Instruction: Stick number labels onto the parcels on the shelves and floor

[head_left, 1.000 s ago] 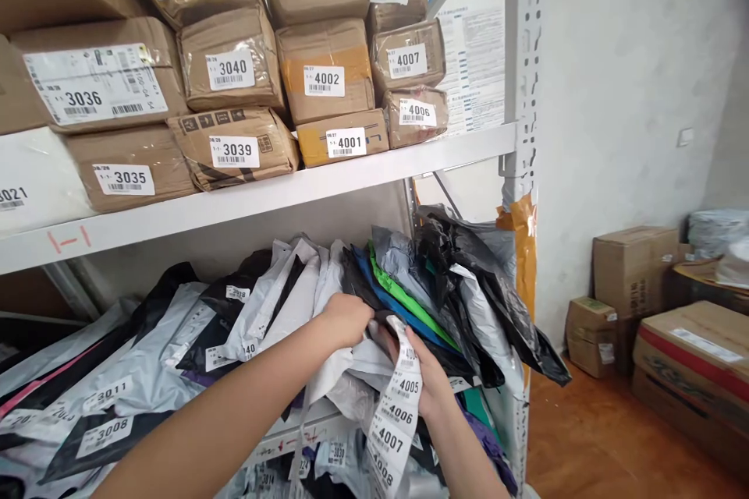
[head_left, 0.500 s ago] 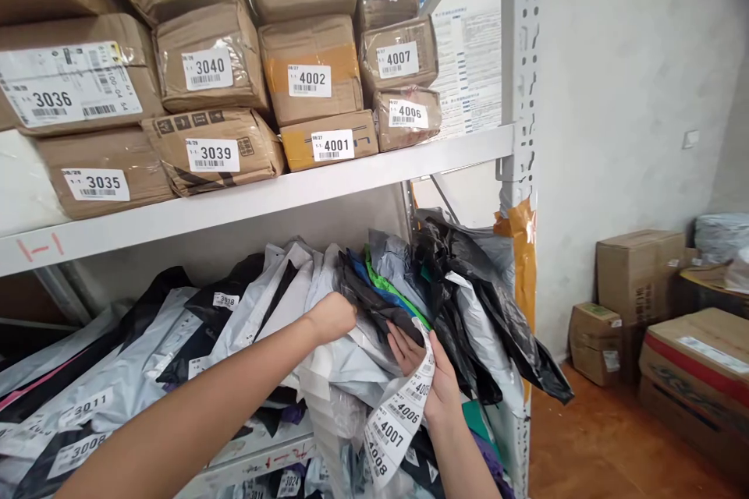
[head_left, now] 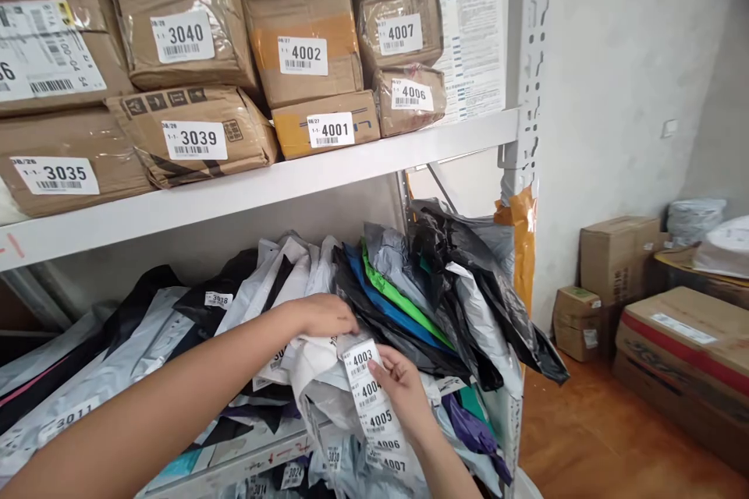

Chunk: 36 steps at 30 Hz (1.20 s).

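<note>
A strip of white numbered stickers (head_left: 368,398) hangs in front of the lower shelf, with 4003 at its top and 4004, 4005 and further numbers below. My right hand (head_left: 401,386) pinches its right edge beside the 4003 and 4004 labels. Just above the strip's top end, my left hand (head_left: 328,317) is closed with bent fingers on a curled white part of the strip; its fingertips are partly hidden. Behind both hands stand plastic mailer bags: grey-white ones (head_left: 257,281), a green one (head_left: 386,281) and black ones (head_left: 450,249).
Labelled cardboard boxes (head_left: 301,39) line the upper shelf (head_left: 351,164). A white perforated post (head_left: 530,93) wrapped with brown tape (head_left: 523,238) stands on the right. More bags (head_left: 345,468) fill the shelf below. Large cartons (head_left: 684,359) rest on the floor at the right.
The view has tilted down and shifted. My right hand has moved along the strip to the 4003 label, closer to my left hand, and no longer touches the bags.
</note>
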Each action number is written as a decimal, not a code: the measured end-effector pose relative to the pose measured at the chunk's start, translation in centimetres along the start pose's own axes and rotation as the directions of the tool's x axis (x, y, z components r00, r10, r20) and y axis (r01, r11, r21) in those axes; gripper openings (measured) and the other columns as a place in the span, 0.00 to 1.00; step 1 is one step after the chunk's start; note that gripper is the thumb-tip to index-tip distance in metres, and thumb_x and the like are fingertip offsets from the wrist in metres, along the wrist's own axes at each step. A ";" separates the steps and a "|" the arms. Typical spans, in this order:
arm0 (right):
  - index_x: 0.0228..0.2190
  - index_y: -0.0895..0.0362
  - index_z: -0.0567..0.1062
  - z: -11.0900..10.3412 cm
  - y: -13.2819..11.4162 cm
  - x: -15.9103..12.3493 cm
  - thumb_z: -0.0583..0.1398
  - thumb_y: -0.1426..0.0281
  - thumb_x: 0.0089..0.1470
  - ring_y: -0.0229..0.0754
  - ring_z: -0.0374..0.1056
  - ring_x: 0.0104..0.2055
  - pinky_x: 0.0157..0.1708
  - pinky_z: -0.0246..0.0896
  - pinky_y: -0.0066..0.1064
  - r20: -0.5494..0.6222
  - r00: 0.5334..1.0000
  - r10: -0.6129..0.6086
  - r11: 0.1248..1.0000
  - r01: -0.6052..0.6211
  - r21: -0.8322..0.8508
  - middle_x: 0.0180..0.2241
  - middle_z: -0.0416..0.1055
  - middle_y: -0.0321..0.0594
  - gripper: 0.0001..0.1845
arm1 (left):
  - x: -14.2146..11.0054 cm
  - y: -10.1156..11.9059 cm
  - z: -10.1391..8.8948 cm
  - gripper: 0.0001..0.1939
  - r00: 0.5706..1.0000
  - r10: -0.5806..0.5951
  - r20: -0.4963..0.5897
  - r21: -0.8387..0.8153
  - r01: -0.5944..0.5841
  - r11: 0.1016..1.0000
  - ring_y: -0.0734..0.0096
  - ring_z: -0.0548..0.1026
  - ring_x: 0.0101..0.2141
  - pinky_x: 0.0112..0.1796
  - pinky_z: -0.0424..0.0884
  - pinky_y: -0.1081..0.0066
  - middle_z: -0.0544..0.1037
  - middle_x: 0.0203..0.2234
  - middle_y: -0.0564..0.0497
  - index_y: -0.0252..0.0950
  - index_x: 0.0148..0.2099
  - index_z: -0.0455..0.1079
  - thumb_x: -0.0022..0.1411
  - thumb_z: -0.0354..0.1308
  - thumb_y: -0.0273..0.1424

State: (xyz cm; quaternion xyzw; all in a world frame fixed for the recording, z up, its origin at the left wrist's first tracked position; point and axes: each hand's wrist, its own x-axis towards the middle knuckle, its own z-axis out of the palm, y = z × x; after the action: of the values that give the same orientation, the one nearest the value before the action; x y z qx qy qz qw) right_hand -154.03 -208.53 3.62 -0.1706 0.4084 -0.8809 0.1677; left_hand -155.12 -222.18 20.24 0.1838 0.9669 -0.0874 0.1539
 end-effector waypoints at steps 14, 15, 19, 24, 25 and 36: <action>0.14 0.57 0.69 1.7 3.1 2.4 0.71 0.53 0.29 0.31 0.53 0.17 0.20 0.50 0.26 -0.344 0.936 -0.072 0.997 0.078 0.002 0.11 0.61 0.28 0.23 | 2.6 -1.0 2.3 0.14 0.976 -0.185 0.111 -0.286 0.210 0.935 0.73 0.69 0.28 0.27 0.61 0.74 0.78 0.28 0.51 0.33 0.35 0.76 0.54 0.59 0.39; 0.17 0.58 0.73 1.7 2.9 2.1 0.71 0.53 0.29 0.33 0.57 0.18 0.22 0.53 0.27 -0.319 0.945 -0.069 0.997 0.075 0.007 0.14 0.66 0.30 0.22 | 2.5 -1.0 2.3 0.13 0.977 -0.170 0.128 -0.315 0.203 0.927 0.74 0.68 0.27 0.27 0.62 0.75 0.78 0.28 0.52 0.33 0.35 0.76 0.54 0.59 0.39; 0.28 0.57 0.79 1.7 2.0 1.3 0.71 0.55 0.29 0.42 0.68 0.29 0.30 0.61 0.31 -0.217 0.974 -0.063 0.998 0.068 0.016 0.23 0.75 0.37 0.24 | 2.1 -1.3 2.3 0.12 0.977 -0.120 0.175 -0.414 0.183 0.892 0.76 0.68 0.25 0.26 0.63 0.78 0.77 0.26 0.55 0.36 0.36 0.77 0.52 0.59 0.38; 0.21 0.58 0.78 1.5 1.6 1.6 0.72 0.54 0.26 0.39 0.65 0.23 0.25 0.57 0.30 -0.197 0.980 0.009 1.000 -0.008 0.004 0.18 0.72 0.36 0.22 | 2.1 -1.3 2.9 0.15 0.971 -0.224 0.079 -0.403 0.237 0.884 0.74 0.72 0.28 0.28 0.65 0.78 0.79 0.28 0.54 0.36 0.36 0.77 0.47 0.64 0.40; 0.17 0.58 0.76 1.4 1.6 1.7 0.71 0.53 0.27 0.37 0.61 0.20 0.23 0.54 0.29 -0.207 0.978 0.010 1.000 -0.010 0.000 0.15 0.69 0.34 0.22 | 2.1 -1.1 3.0 0.16 0.964 -0.262 0.048 -0.380 0.260 0.888 0.72 0.73 0.30 0.29 0.66 0.77 0.80 0.30 0.53 0.37 0.36 0.77 0.47 0.64 0.40; 0.24 0.60 0.79 0.2 0.4 0.6 0.75 0.61 0.22 0.37 0.65 0.19 0.27 0.59 0.31 -0.082 0.974 0.210 0.976 -0.205 0.066 0.17 0.73 0.36 0.24 | 1.0 3.2 3.5 0.13 0.904 -0.407 -0.131 -0.019 0.409 0.912 0.53 0.75 0.46 0.41 0.69 0.64 0.78 0.44 0.41 0.37 0.44 0.75 0.58 0.56 0.33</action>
State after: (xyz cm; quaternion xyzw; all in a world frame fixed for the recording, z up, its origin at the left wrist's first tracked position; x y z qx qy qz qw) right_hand -154.43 -209.14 3.53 -0.0830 0.4058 -0.8764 0.2456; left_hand -153.83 -219.74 16.26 -0.0164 0.9916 -0.1097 0.0670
